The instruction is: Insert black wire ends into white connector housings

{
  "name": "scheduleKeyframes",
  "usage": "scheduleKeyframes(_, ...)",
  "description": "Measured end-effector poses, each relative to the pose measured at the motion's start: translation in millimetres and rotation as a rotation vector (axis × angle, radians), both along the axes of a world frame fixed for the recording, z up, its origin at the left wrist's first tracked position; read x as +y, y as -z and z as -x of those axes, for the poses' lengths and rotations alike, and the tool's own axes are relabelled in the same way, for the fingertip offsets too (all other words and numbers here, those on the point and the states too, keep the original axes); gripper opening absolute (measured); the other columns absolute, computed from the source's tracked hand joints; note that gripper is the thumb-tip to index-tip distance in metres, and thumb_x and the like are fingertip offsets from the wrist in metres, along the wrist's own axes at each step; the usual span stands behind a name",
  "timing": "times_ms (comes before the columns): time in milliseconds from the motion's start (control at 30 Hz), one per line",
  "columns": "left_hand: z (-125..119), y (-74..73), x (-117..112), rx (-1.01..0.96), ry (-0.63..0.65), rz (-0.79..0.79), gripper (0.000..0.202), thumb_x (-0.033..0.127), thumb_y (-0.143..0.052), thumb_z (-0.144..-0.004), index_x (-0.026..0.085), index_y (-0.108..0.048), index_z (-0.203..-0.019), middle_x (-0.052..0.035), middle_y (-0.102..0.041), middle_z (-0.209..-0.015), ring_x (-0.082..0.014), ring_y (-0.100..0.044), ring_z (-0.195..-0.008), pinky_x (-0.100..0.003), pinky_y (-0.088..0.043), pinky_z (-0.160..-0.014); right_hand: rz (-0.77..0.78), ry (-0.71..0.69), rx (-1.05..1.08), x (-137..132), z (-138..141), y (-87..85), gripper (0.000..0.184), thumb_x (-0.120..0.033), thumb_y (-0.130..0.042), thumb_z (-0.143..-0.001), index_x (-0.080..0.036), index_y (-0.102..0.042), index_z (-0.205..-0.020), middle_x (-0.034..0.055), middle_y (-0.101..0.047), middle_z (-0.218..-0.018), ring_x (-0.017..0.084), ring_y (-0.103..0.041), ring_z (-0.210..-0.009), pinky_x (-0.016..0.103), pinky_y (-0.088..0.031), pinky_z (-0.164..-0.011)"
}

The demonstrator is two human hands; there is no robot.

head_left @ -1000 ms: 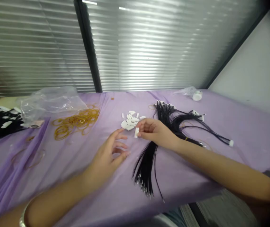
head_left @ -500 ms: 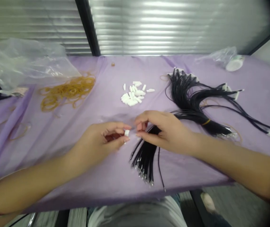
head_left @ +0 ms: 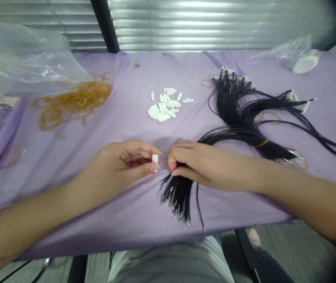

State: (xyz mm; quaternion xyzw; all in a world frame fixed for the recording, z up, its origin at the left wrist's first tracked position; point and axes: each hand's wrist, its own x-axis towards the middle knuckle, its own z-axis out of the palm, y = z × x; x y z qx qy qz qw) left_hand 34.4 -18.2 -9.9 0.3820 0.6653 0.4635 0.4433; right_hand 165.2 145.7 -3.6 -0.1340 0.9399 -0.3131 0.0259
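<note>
Between the thumb and fingertips of my left hand (head_left: 129, 160) is a small white connector housing (head_left: 155, 158), held upright just above the table. Close to its right, my right hand (head_left: 195, 163) has its fingers closed at the near part of a bundle of black wires (head_left: 179, 196). Whether it pinches one wire or several is hidden by the fingers. The wires' metal-tipped ends fan out below that hand, toward the table's front edge. One wire (head_left: 197, 204) lies apart from the rest. A pile of white connector housings (head_left: 163, 112) lies beyond both hands.
On the left are a heap of yellow rubber bands (head_left: 79, 100) and a clear plastic bag (head_left: 29, 63). More black wires (head_left: 229, 98) with white connectors lie at the right. A white roll (head_left: 305, 63) stands at the back right of the purple-covered table (head_left: 111, 232).
My right hand's fingers have closed down onto the near wires. My left hand still holds the connector housing, now turned more upright. The view has shifted slightly.
</note>
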Motion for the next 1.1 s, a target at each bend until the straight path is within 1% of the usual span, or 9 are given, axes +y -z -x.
scheduleKeyframes(100, 3, -2.0, 3, -0.114, 0.010, 0.057, 0.019, 0.018, -0.064, -0.073, 0.015, -0.057, -0.091, -0.0007, -0.065, -0.079, -0.0113, -0.061, -0.073, -0.018, -0.049, -0.069, 0.088, 0.112, 0.018, -1, 1, 1.1, 0.005, -0.013, -0.049, -0.084, -0.012, -0.054, -0.085, 0.0009, -0.057, -0.077, 0.009, -0.050, -0.069, 0.022, -0.039, -0.065)
scheduleKeyframes(200, 8, -1.9, 6, -0.178, 0.035, 0.106, 0.017, 0.017, -0.065, -0.072, 0.014, -0.059, -0.087, -0.0009, -0.065, -0.075, -0.0084, -0.059, -0.066, -0.015, -0.048, -0.062, 0.177, 0.140, 0.043, -2, 2, 4.9, 0.010, -0.012, -0.049, -0.082, -0.012, -0.058, -0.088, 0.0006, -0.061, -0.081, 0.008, -0.054, -0.072, 0.020, -0.040, -0.068)
scheduleKeyframes(300, 14, 0.0, 8, -0.240, 0.059, 0.124, 0.015, 0.018, -0.064, -0.073, 0.015, -0.060, -0.088, -0.0012, -0.065, -0.078, -0.0090, -0.060, -0.070, -0.015, -0.049, -0.064, 0.236, 0.160, 0.064, -5, 2, 7.9, 0.010, -0.011, -0.051, -0.080, -0.012, -0.061, -0.085, 0.0007, -0.063, -0.080, 0.008, -0.055, -0.074, 0.019, -0.041, -0.069)
scheduleKeyframes(433, 18, 0.7, 9, -0.304, 0.045, 0.144, 0.015, 0.016, -0.064, -0.074, 0.015, -0.060, -0.088, -0.0009, -0.065, -0.078, -0.0097, -0.061, -0.072, -0.017, -0.050, -0.066, 0.263, 0.254, 0.087, -6, 1, 10.1, 0.005, -0.014, -0.055, -0.078, -0.012, -0.060, -0.080, -0.0008, -0.060, -0.073, 0.006, -0.052, -0.066, 0.017, -0.040, -0.063)
scheduleKeyframes(600, 18, -2.5, 9, -0.325, 0.037, 0.137, 0.016, 0.016, -0.061, -0.077, 0.012, -0.056, -0.092, -0.0010, -0.064, -0.078, -0.0087, -0.061, -0.071, -0.017, -0.051, -0.067, 0.283, 0.204, 0.209, -5, 2, 11.1, 0.009, -0.014, -0.055, -0.080, -0.011, -0.063, -0.081, 0.0037, -0.058, -0.083, 0.008, -0.053, -0.076, 0.020, -0.042, -0.071)
scheduleKeyframes(667, 17, -3.1, 9, -0.323, 0.031, 0.141, 0.016, 0.015, -0.060, -0.078, 0.011, -0.055, -0.092, -0.0015, -0.064, -0.078, -0.0083, -0.060, -0.071, -0.017, -0.051, -0.067, 0.329, 0.211, 0.184, -5, 3, 10.2, 0.009, -0.014, -0.054, -0.081, -0.011, -0.063, -0.083, 0.0034, -0.059, -0.082, 0.008, -0.054, -0.077, 0.020, -0.043, -0.072)
scheduleKeyframes(733, 17, -3.3, 9, -0.324, 0.026, 0.147, 0.016, 0.015, -0.061, -0.078, 0.010, -0.055, -0.092, -0.0024, -0.064, -0.079, -0.0088, -0.060, -0.071, -0.019, -0.051, -0.067, 0.366, 0.257, 0.132, -6, 3, 9.1, 0.008, -0.013, -0.055, -0.080, -0.011, -0.062, -0.082, 0.0024, -0.060, -0.080, 0.007, -0.054, -0.075, 0.019, -0.043, -0.071)
scheduleKeyframes(967, 17, -6.1, 10, -0.368, -0.020, 0.185, 0.017, 0.016, -0.064, -0.075, 0.012, -0.056, -0.090, -0.0021, -0.065, -0.079, -0.0110, -0.062, -0.075, -0.024, -0.053, -0.074, 0.392, 0.397, 0.081, -9, 1, 8.2, 0.005, -0.006, -0.056, -0.072, -0.010, -0.059, -0.071, -0.0018, -0.055, -0.067, 0.005, -0.049, -0.062, 0.016, -0.039, -0.058)
scheduleKeyframes(1100, 18, -3.5, 9, -0.375, -0.036, 0.169, 0.016, 0.016, -0.066, -0.074, 0.012, -0.058, -0.088, -0.0024, -0.066, -0.080, -0.0115, -0.063, -0.075, -0.025, -0.053, -0.075, 0.407, 0.453, 0.078, -10, 0, 5.9, 0.007, -0.005, -0.056, -0.068, -0.011, -0.054, -0.065, -0.0031, -0.053, -0.062, 0.005, -0.046, -0.058, 0.016, -0.037, -0.054)
